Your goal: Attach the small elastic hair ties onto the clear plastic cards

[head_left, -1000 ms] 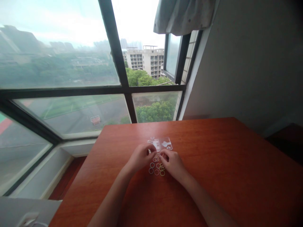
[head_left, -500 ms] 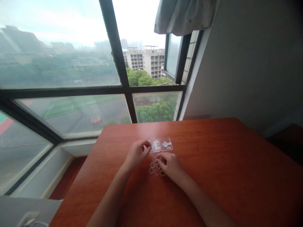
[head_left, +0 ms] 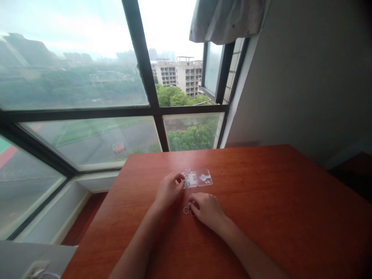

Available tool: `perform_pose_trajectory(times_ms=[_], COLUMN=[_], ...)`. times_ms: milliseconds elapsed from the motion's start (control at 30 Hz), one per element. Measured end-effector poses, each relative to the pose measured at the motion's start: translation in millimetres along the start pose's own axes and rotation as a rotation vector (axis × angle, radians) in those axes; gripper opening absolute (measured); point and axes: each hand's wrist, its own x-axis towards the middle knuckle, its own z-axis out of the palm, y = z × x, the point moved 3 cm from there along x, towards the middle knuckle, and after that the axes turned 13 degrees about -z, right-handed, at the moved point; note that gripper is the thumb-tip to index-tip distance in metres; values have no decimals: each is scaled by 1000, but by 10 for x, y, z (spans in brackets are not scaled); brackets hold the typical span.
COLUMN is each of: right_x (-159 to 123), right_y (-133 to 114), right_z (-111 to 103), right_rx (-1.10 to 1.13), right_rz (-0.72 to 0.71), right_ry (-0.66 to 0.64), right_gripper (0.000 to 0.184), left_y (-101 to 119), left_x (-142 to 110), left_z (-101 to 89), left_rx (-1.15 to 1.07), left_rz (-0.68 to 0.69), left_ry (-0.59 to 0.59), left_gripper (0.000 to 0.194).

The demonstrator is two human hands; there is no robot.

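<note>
A small clear plastic box (head_left: 193, 180) lies open on the table, its see-through lid (head_left: 205, 177) folded out to the right with white print on it. My left hand (head_left: 170, 190) is closed at the box's left end, thumb and fingers gripping its edge. Just in front of the box, my right hand (head_left: 207, 207) pinches a small ring (head_left: 189, 205) tilted up off the tabletop. A pale ring (head_left: 186, 210) lies flat to the left of those fingertips. Other rings are partly or wholly hidden under the right hand.
The reddish-brown wooden table (head_left: 261, 186) reaches to a dark-framed window (head_left: 157, 110) at the back. A grey wall (head_left: 296, 85) rises on the right, and a curtain (head_left: 226, 19) hangs above.
My right hand has moved slightly left and toward me, from a ring near the box to another one, now tipped up between its fingers. My left hand stays at the box.
</note>
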Motion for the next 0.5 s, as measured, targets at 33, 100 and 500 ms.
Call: perform_pose_trajectory(times_ms=[33, 100, 500], right_x=[-2, -3, 6], right_y=[4, 24, 339], right_z=[-1, -7, -133], right_rx=[11, 41, 250], right_rz=[-1, 4, 107], right_ry=[9, 38, 359], right_gripper=[13, 12, 18], left_y=[1, 11, 305], left_x=[0, -2, -153], left_z=[-15, -51, 50], left_rx=[0, -6, -127], left_rz=[-2, -2, 197], left_ry=[5, 19, -262], left_gripper=[13, 13, 12])
